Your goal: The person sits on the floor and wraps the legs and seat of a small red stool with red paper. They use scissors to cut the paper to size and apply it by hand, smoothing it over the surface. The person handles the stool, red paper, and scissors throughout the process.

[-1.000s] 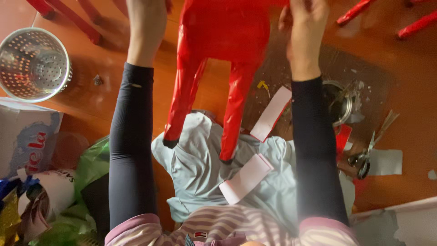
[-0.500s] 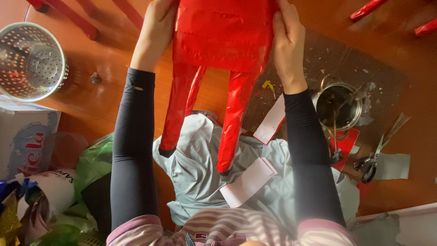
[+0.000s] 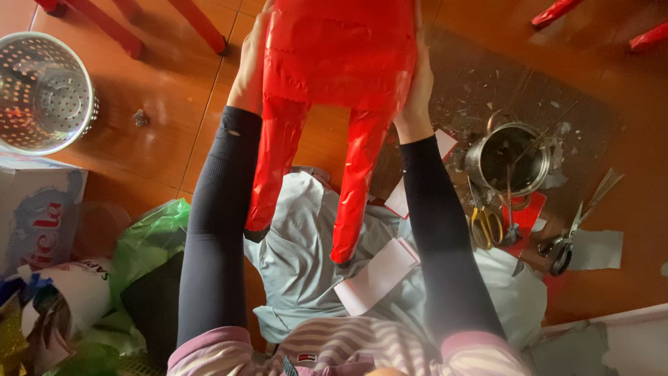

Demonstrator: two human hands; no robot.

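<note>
A shiny red paper-covered figure (image 3: 334,76) with a boxy body and two long legs hangs in front of me, legs pointing toward my lap. My left hand (image 3: 249,73) grips its left side and my right hand (image 3: 415,97) grips its right side; the fingers are partly hidden behind the red body. Both arms wear dark sleeves. Below the legs lies a grey-blue cloth (image 3: 306,264) with white paper strips (image 3: 376,276) on it.
A perforated metal bin (image 3: 43,90) stands at the left. A metal pot (image 3: 508,159), yellow-handled scissors (image 3: 486,224) and dark scissors (image 3: 567,240) lie on a dark mat at the right. A green plastic bag (image 3: 149,237) and a cardboard box (image 3: 35,209) sit lower left. Red furniture legs (image 3: 111,28) cross the top.
Both hands have come down and closer together onto the sides of the red figure, which sits nearer to me and lower in view.
</note>
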